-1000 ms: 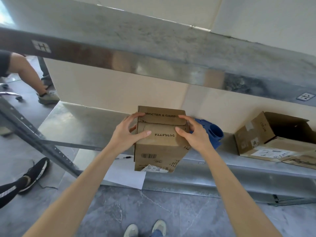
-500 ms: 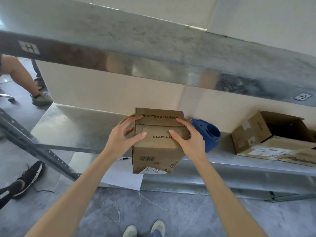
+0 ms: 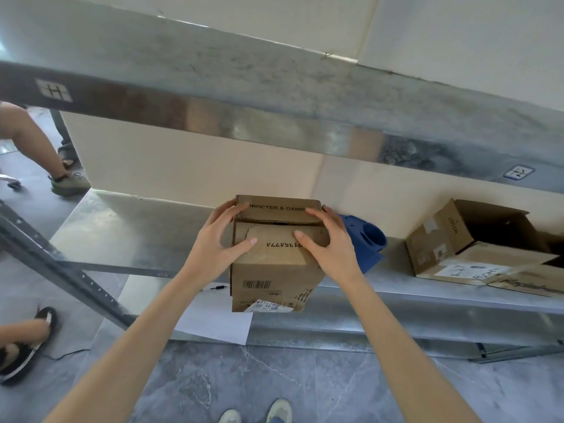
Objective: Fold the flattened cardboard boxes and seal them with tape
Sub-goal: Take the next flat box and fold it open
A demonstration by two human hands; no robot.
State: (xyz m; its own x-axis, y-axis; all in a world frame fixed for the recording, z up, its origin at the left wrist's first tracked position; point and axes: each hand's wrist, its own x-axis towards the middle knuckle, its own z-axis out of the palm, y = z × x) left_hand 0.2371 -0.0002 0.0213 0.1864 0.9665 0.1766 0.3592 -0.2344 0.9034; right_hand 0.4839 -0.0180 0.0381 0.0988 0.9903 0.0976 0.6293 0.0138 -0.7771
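- Cardboard box [image 3: 276,264]: upright, top flaps folded down, held between both hands at the front edge of the lower metal shelf [image 3: 128,236]. Whether its base rests on the shelf lip or hangs clear cannot be told from this angle.
- Left hand [image 3: 218,242]: flat against the box's left top edge. Its fingers [image 3: 227,210] are spread and curl over the far flap, while the thumb lies across the near flap toward the printed number.
- Right hand [image 3: 332,244]: mirrors the left on the right top edge. Fingers spread, tips on the far flap beside the printed brand line, thumb pressing the near flap. Neither hand pinches anything; both press the flaps down with open palms.
- Flap seam: runs between the fingertips of both hands and the thumbs; a narrow dark gap shows along it. No tape is visible on it.
- Blue plastic part [image 3: 370,241]: on the shelf just beyond the right hand's fingers, partly hidden by that hand.
- Open cardboard box [image 3: 476,242]: on the same shelf, well apart to the right of the right hand, lying with its opening facing up and right.
- White paper sheet [image 3: 213,319]: beneath the left wrist, overhanging the shelf's front edge, a small dark pen-like item [image 3: 218,288] on it.
- Upper shelf [image 3: 274,96]: spans the view above the fingers.
- Other persons' feet at the left edge on the grey floor [image 3: 274,386].
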